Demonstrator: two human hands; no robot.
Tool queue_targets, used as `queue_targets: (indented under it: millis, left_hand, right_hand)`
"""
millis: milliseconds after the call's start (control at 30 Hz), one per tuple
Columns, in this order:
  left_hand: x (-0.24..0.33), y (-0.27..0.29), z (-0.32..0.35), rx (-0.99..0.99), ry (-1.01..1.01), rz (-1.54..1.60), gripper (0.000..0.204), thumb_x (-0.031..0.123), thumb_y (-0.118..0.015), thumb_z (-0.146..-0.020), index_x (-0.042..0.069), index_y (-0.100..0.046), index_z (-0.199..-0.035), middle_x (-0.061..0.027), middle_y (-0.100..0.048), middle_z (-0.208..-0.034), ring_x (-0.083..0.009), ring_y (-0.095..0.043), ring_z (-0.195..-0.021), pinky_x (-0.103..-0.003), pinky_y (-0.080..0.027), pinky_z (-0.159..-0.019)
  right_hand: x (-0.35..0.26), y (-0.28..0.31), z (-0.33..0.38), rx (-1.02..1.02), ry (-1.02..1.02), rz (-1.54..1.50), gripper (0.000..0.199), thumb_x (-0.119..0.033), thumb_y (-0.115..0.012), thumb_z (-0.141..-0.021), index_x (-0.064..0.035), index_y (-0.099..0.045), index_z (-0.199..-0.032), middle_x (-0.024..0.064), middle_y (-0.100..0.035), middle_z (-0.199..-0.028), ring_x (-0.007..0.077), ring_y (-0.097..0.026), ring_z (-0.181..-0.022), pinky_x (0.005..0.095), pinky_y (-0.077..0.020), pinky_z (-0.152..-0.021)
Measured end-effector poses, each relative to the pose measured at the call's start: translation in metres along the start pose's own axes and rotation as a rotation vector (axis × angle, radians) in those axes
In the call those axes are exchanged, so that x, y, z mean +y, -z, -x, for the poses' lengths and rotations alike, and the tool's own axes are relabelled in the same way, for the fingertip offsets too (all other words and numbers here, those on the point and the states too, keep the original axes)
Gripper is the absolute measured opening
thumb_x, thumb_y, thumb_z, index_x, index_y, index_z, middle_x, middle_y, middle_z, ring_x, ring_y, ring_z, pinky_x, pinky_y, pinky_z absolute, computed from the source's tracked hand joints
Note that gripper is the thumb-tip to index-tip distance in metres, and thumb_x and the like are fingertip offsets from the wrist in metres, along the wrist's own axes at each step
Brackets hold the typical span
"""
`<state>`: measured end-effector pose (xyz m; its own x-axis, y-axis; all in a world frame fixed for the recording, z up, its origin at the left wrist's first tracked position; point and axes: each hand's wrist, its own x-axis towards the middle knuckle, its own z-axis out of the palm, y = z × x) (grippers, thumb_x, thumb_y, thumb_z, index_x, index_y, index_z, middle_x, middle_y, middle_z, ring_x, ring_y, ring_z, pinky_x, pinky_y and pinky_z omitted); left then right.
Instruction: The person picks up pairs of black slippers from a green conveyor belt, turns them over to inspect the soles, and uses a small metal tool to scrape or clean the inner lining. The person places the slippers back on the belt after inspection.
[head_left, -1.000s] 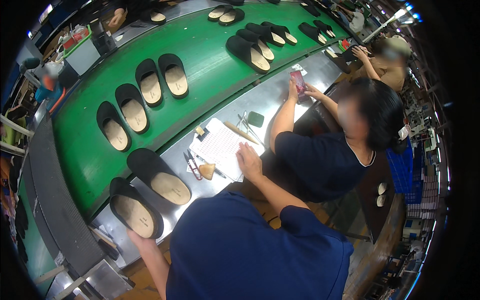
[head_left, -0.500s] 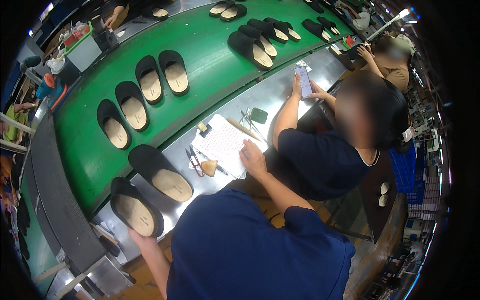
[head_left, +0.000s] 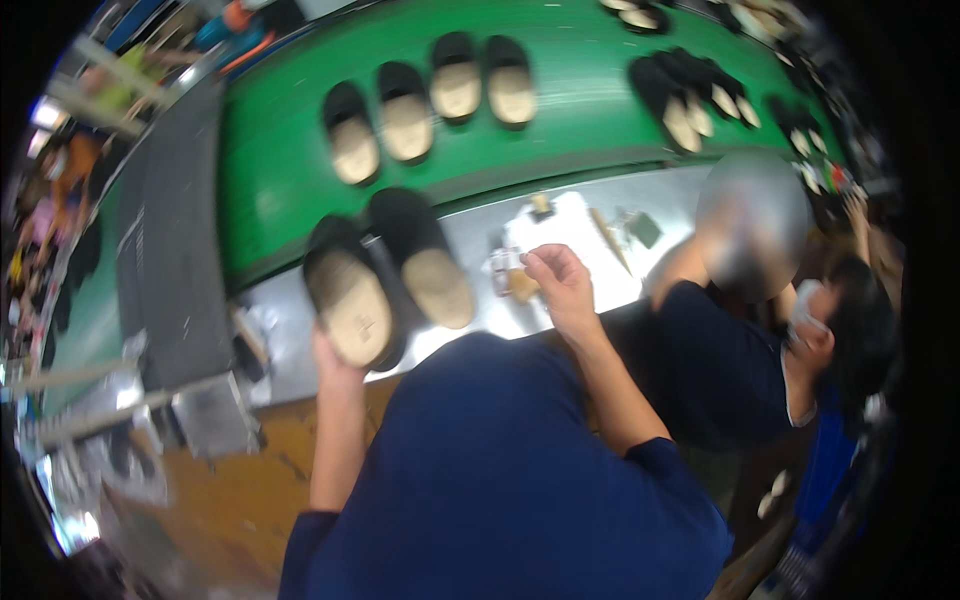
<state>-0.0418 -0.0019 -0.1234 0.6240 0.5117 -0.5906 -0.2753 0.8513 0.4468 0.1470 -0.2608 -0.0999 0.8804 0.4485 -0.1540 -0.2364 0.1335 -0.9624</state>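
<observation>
- Metal surface (head_left: 285, 345) is bordered by green belt (head_left: 585, 100).
- One slipper (head_left: 350, 312) is held by left hand (head_left: 337, 362).
- Right hand (head_left: 564, 287) is poised half-curled over paper (head_left: 574, 222); contents cannot be told.

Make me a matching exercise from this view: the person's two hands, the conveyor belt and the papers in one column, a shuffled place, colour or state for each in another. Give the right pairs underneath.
Column one
1. Left hand
2. Conveyor belt
3. Right hand
4. Papers

Column two
A. Lying on the metal bench
B. Raised, fingers curled
C. Holding the heel end of a black slipper
D. Green, with slippers in rows

Right pairs: 1-C, 2-D, 3-B, 4-A
</observation>
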Motion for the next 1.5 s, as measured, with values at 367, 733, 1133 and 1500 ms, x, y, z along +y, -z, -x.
queue_targets:
  millis: [367,733,1133,1500]
  left_hand:
    - [0.001,-0.043,0.007,-0.176,0.008,0.113,0.041,0.026,-0.037,-0.100,-0.002,-0.052,-0.125,-0.0188,-0.063,-0.116,-0.0324,-0.065,-0.101,-0.045,-0.055,-0.088]
    - [0.005,0.062,-0.056,-0.286,-0.015,-0.212,0.045,0.033,-0.038,-0.097,0.002,-0.055,-0.124,-0.0166,-0.065,-0.112,-0.0323,-0.066,-0.097,-0.045,-0.056,-0.085]
    - [-0.031,0.064,-0.058,-0.078,0.038,-0.260,0.057,0.050,-0.029,-0.102,0.006,-0.046,-0.134,-0.0124,-0.055,-0.129,-0.0301,-0.055,-0.118,-0.044,-0.045,-0.101]
    - [-0.054,0.082,-0.056,-0.157,-0.615,-0.947,0.041,0.032,-0.040,-0.103,-0.002,-0.050,-0.125,-0.0111,-0.059,-0.117,-0.0202,-0.059,-0.103,-0.035,-0.047,-0.091]
  right_hand:
    - [-0.038,-0.093,0.040,-0.652,-0.003,0.035,0.014,-0.013,-0.060,-0.095,-0.0038,-0.055,-0.104,0.0020,-0.053,-0.097,0.0088,-0.053,-0.085,0.0235,-0.0448,-0.078]
    - [0.029,-0.081,0.003,-0.416,-0.252,0.168,0.028,-0.031,-0.050,-0.100,-0.0041,-0.052,-0.095,0.0056,-0.060,-0.075,0.0121,-0.059,-0.070,0.0290,-0.0475,-0.064]
    - [0.103,-0.130,-0.029,-0.448,0.293,1.043,0.044,-0.037,-0.061,-0.086,0.0056,-0.063,-0.097,0.0247,-0.064,-0.098,0.0396,-0.064,-0.093,0.0447,-0.0506,-0.084]
    - [0.071,-0.136,-0.076,-0.244,0.453,0.845,0.022,-0.021,-0.063,-0.081,-0.0004,-0.057,-0.075,0.0227,-0.062,-0.075,0.0433,-0.061,-0.073,0.0525,-0.0475,-0.065]
